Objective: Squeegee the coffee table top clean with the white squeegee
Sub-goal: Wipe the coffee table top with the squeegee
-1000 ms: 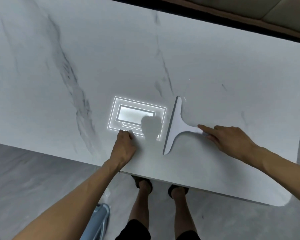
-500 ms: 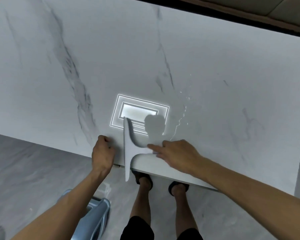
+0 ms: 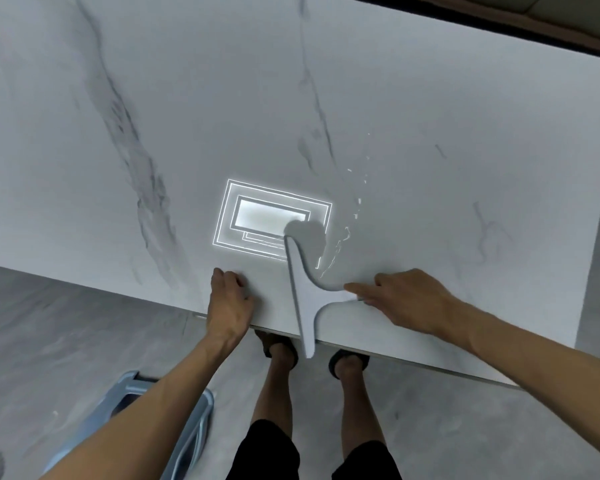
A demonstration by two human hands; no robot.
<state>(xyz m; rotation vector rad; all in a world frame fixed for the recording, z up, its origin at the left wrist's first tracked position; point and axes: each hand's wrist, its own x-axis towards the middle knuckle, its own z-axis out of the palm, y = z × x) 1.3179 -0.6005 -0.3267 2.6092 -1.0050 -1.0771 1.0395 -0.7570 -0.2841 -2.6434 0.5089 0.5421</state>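
The white T-shaped squeegee lies on the white marble coffee table top at its near edge, its long blade running front to back and sticking out over the edge. My right hand grips the squeegee's handle at its right end, index finger stretched along it. My left hand rests on the table edge just left of the blade, fingers curled. Thin streaks and drops of water glisten right of the blade.
A bright reflection of a ceiling light shows on the table top. A light blue bin stands on the grey floor below my left arm. My feet are under the near edge. The table's right edge lies far right.
My right hand dragged the squeegee left toward the near edge until its blade overhung, leaving water streaks behind. The left hand slid back to the table edge.
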